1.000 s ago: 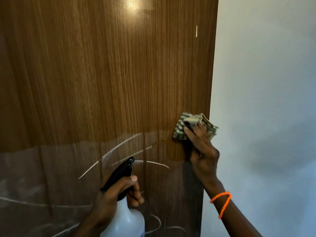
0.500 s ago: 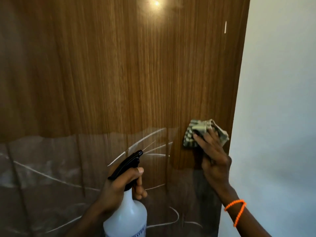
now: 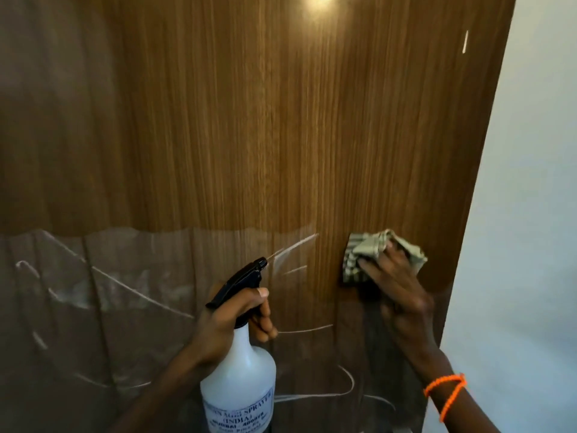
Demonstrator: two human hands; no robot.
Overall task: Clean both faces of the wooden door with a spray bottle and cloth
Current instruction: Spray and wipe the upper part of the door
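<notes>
Background: pale wall fills the right side, beside the door's free edge.
Door: wooden door faces the camera; bare wood above, and a crinkled clear film over the lower part, crossed by white scratch-like lines.
Change: compared with a second ago, the view sits further left, so more of the door shows; the cloth has hardly shifted on the wood, and a thin jet now leaves the bottle's nozzle.
Meaning: probably wetting the next patch left of the cloth; only this face is in hand, the other face out of sight.
Left hand: left hand grips the neck of the spray bottle, fingers curled round the trigger.
Right hand: right hand presses the striped cloth flat to the wood, fingers fairly straight on top of it; an orange bracelet circles the wrist.
Edges: cloth lies near the door's right edge, with little room left that way.
Open room: wide bare wood above and to the left.
</notes>
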